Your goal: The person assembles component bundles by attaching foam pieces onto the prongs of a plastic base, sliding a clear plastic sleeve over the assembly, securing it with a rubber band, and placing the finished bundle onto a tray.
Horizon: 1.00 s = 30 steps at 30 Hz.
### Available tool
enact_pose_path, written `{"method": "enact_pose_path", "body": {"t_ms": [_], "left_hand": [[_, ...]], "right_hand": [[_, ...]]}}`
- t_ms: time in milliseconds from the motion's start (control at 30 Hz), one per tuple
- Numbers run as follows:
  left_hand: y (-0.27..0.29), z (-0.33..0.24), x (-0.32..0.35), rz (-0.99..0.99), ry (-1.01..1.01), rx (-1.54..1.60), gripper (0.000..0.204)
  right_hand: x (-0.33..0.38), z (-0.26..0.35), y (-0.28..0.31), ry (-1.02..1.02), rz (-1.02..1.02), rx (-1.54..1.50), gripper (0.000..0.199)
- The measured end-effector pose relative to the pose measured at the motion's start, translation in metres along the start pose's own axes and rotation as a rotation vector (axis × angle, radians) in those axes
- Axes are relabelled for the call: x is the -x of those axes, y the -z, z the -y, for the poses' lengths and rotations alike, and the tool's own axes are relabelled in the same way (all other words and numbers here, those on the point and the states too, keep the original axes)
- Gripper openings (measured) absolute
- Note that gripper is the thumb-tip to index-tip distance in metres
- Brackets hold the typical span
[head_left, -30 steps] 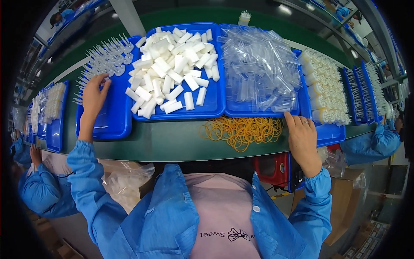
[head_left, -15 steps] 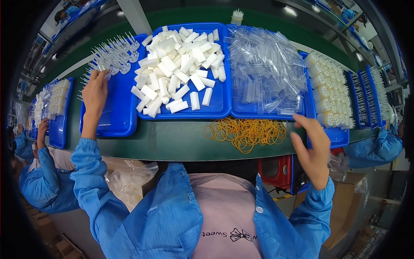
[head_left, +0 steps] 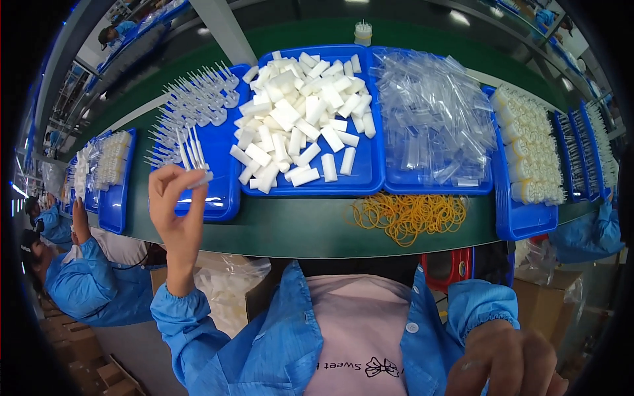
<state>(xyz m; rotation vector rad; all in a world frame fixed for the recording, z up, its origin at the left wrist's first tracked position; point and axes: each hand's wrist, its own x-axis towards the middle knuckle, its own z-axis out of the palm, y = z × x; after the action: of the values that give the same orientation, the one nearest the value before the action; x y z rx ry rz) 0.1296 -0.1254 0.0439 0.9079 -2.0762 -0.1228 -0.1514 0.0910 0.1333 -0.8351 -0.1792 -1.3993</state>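
Note:
My left hand [head_left: 179,214] is raised over the near edge of the left blue tray [head_left: 226,188]. Its thumb and fingers pinch the base of a white plastic piece with several thin upright prongs [head_left: 191,153]. More pronged white pieces [head_left: 201,99] stand in rows at the back of that tray. Low at the right, close to the camera, my right hand [head_left: 502,363] hangs with bent fingers. Their tips are hidden past the lower edge, so I cannot see whether it holds anything.
Middle trays hold white foam-like blocks [head_left: 290,115] and clear plastic sleeves [head_left: 432,115]. Yellow rubber bands [head_left: 409,219] lie in front. Banded white bundles [head_left: 525,142] fill the right tray. A small clear cup [head_left: 363,33] stands behind. A co-worker's sleeve [head_left: 86,284] shows at left.
My left hand has lifted the pronged piece from the left tray and drawn it nearer. My right hand has dropped from beside the rubber bands to the lower right. The view has shifted slightly.

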Motion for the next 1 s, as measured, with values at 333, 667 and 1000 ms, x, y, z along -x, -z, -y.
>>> {"method": "enact_pose_path", "body": {"t_ms": [333, 667, 1000], "left_hand": [[0.000, -0.034, 0.010, 0.013, 0.185, 0.300, 0.030], [-0.008, -0.031, 0.047, 0.020, 0.209, 0.518, 0.025], [0.016, -0.004, 0.057, -0.056, 0.285, 0.576, 0.027]], "right_hand": [[-0.040, 0.018, 0.034, -0.107, 0.014, 0.663, 0.015], [-0.165, -0.076, 0.238, -0.159, 0.193, 2.236, 0.050], [-0.159, -0.120, 0.253, -0.494, 0.572, 2.161, 0.044]]}}
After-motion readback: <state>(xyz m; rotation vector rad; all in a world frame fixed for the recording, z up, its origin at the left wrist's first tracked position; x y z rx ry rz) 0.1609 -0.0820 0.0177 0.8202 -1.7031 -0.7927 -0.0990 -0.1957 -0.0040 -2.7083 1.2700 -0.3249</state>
